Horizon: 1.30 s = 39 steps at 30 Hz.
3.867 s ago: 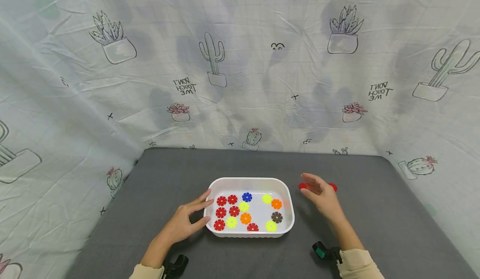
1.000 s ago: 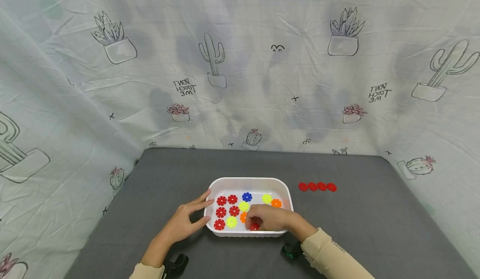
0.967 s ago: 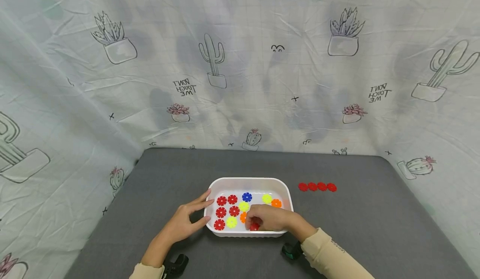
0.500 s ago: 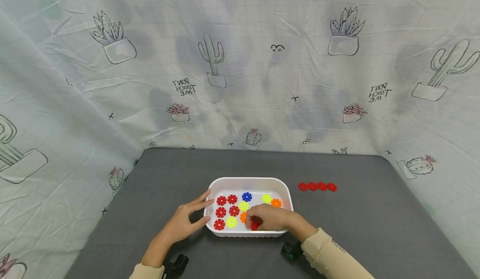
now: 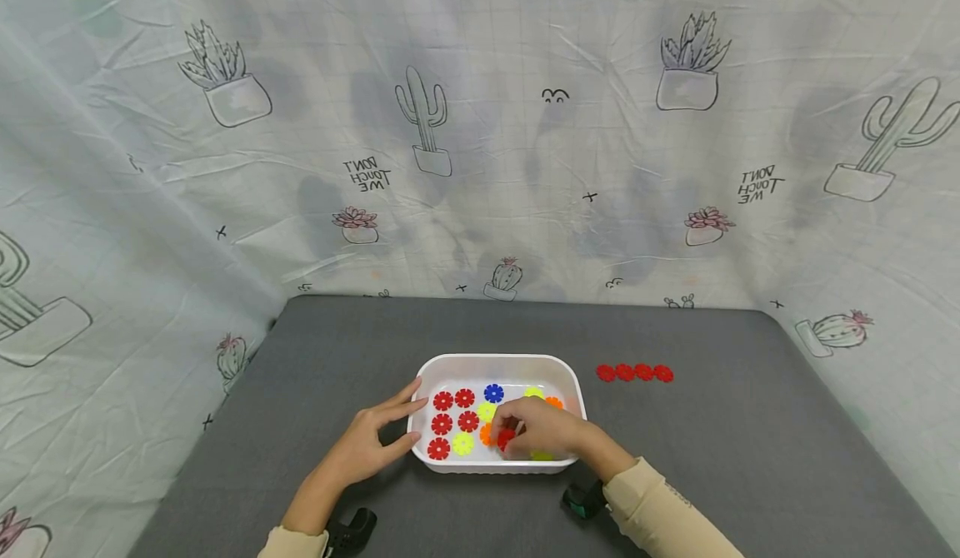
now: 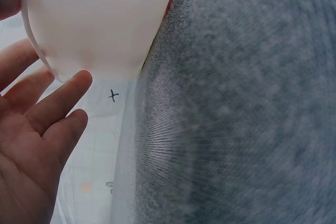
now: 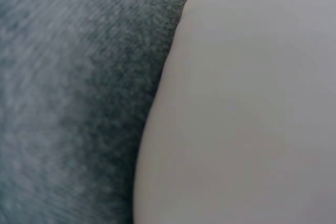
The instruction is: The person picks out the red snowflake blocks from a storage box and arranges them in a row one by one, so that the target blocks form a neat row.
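In the head view a white plastic tray point(image 5: 495, 468) holds notched plastic discs in several colours. My right hand point(image 5: 542, 427) is inside its near right part and pinches a red notched disc point(image 5: 505, 439) between thumb and fingers. That hand covers part of the orange disc point(image 5: 486, 434) beside it. Spread fingers of my left hand point(image 5: 367, 441) rest on the tray's left rim. The left wrist view shows the left hand point(image 6: 39, 124) with fingertips at the tray's rim and outer wall point(image 6: 100, 24). Only the tray's outer side point(image 7: 236, 103) and the cloth show in the right wrist view.
Several red discs point(image 5: 634, 372) lie in a row on the grey tabletop point(image 5: 750, 441), right of the tray. Left in the tray are more red discs point(image 5: 442, 424); a blue disc point(image 5: 493, 393) lies farther back. A patterned curtain point(image 5: 480, 166) hangs behind the table.
My right hand has gone from the row of red discs into the tray. Over the last half second it has risen slightly with the red disc between its fingers. The left hand stays put.
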### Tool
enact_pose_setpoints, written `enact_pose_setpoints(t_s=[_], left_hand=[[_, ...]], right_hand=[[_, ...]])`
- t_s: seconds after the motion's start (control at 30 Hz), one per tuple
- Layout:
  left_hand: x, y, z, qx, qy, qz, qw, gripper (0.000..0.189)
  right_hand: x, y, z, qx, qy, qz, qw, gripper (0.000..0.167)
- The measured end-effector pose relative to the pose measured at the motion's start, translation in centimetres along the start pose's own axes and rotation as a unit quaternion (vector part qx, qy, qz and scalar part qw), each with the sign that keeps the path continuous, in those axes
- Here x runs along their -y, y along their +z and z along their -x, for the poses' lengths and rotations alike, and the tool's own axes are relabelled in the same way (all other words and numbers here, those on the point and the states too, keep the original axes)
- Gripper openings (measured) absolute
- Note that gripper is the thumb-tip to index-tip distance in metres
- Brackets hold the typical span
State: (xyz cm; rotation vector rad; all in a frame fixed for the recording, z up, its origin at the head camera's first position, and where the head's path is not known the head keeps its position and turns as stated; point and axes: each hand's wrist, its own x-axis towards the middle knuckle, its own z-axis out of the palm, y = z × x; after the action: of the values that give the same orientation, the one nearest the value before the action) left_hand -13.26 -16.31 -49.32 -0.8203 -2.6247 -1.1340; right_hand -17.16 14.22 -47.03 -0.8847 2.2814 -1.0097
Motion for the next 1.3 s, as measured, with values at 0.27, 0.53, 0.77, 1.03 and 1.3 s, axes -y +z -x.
enact_pose_setpoints(t_s=[0.27, 0.53, 0.77, 1.03, 1.3], left_hand=[[-0.3, -0.1, -0.1, -0.002, -0.003, 0.0, 1.0, 0.046], [-0.5, -0.1, 0.0, -0.004, -0.01, -0.003, 0.9999, 0.046], [-0.5, -0.1, 0.0, -0.002, -0.008, -0.006, 0.9999, 0.046], [-0.5, -0.1, 0.0, -0.002, -0.011, -0.005, 0.9999, 0.046], [-0.5, -0.1, 0.1, -0.001, -0.005, -0.003, 1.0, 0.046]], right_hand=[[0.0, -0.3, -0.2, -0.057, -0.038, -0.024, 0.9974, 0.018], [0.0, -0.6, -0.1, -0.1, -0.016, -0.033, 0.9943, 0.03], [0.3, -1.0, 0.4, -0.113, -0.041, -0.102, 0.9874, 0.034], [0.7, -2.5, 2.2, -0.138, -0.068, -0.154, 0.976, 0.036], [-0.7, -4.4, 5.0, -0.213, -0.083, -0.197, 0.9533, 0.04]])
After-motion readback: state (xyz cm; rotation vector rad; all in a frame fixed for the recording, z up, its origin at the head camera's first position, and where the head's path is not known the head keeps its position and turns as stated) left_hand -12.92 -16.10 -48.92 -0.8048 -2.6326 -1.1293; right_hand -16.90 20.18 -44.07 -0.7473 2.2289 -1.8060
